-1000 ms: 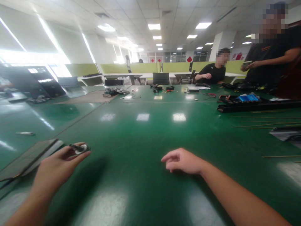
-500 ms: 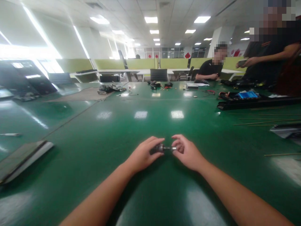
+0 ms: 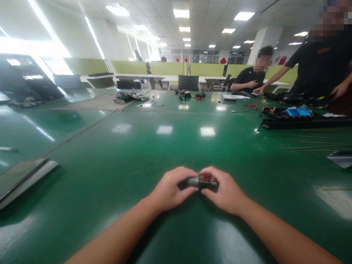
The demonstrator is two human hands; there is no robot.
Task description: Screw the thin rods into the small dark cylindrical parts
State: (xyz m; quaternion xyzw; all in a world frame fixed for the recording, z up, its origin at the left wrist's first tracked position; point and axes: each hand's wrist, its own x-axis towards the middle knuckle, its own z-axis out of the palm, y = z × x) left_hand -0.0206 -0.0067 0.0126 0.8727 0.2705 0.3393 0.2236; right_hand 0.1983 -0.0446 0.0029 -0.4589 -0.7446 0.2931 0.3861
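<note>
Low over the green table, both hands meet at a small cylindrical part. It has a dark grey body, a black ribbed section and a thin metal shaft pointing right; its exact kind I cannot make out. My left hand grips the body from the left, thumb below and fingers above. My right hand curls around the ribbed section, its thumb and fingertips at the collar by the left fingertips. The shaft's end shows inside the right hand's curve. The body's left end is hidden in my left palm.
A flat panel lies at the left. Thin rods and a black tray-like frame with a blue item are at the right. Electronic parts sit toward the far edge. Two people in black shirts are at the far right.
My right hand has moved left and closed over the part's ribbed section, bringing the hands together. At the far right, the standing person has reached an arm toward the seated person.
</note>
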